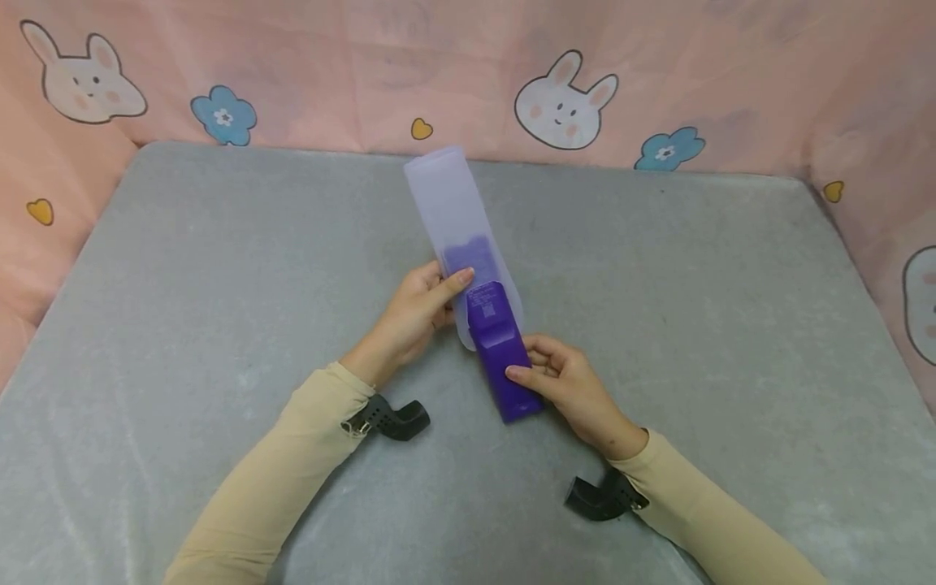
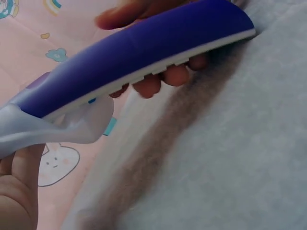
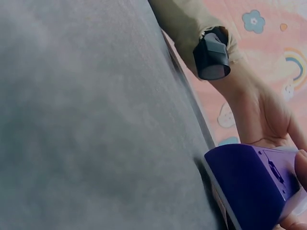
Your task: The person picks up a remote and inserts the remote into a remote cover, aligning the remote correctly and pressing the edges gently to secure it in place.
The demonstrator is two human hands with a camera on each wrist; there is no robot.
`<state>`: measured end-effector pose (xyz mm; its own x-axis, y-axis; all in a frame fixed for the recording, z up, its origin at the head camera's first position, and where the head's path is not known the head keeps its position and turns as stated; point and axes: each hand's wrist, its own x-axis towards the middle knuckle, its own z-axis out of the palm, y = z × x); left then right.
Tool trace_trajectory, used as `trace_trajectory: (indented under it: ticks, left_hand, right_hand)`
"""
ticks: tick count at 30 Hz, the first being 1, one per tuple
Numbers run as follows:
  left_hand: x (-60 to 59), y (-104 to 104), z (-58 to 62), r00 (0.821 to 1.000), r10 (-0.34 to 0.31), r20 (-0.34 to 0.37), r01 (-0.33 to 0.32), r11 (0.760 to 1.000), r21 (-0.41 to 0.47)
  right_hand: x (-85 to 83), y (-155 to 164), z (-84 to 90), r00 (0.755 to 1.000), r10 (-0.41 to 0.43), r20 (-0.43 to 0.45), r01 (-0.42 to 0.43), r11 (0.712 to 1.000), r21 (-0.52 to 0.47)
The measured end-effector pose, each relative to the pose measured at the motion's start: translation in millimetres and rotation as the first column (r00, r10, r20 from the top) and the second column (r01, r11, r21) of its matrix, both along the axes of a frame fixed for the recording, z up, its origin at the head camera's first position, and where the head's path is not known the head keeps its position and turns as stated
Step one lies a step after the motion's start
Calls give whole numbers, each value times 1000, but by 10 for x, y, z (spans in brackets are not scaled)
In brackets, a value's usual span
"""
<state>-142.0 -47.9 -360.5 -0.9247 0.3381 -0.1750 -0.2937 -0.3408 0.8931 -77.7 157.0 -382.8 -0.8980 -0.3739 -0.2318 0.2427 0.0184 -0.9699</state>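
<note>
A purple remote control point(image 1: 503, 357) lies back side up over the grey table point(image 1: 219, 284), its far end inside a translucent silicone sleeve point(image 1: 457, 219). My left hand point(image 1: 417, 305) pinches the sleeve's open end, thumb on top. My right hand point(image 1: 559, 382) grips the remote's near half from the right, thumb across its back. The left wrist view shows the remote point(image 2: 144, 52) from the side with white edge and buttons facing down, right hand fingers point(image 2: 163, 81) curled under it, and the sleeve point(image 2: 57, 124) bunched at its end. In the right wrist view the remote's end point(image 3: 249, 182) fills the lower right.
Pink cloth with rabbits and flowers point(image 1: 563, 106) walls the table on the back and both sides. Black wrist-camera mounts point(image 1: 391, 418) point(image 1: 595, 496) sit on both beige sleeves. Bare grey felt spreads left and right of the hands.
</note>
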Motion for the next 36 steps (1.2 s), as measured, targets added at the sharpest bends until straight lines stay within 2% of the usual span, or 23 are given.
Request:
trace_trajectory:
  ticks: [8, 22, 36]
  left_hand:
    - [-51, -95, 64, 997, 71, -16, -70, 996, 52]
    - [-82, -155, 74, 997, 79, -22, -76, 992, 98]
    - [-69, -132, 43, 999, 46, -28, -44, 996, 83]
  right_hand:
    - [1, 2, 10, 1000, 13, -23, -13, 1000, -5]
    - [6, 2, 14, 999, 22, -34, -23, 999, -27]
    - [8, 4, -31, 1000, 16, -23, -17, 1000, -14]
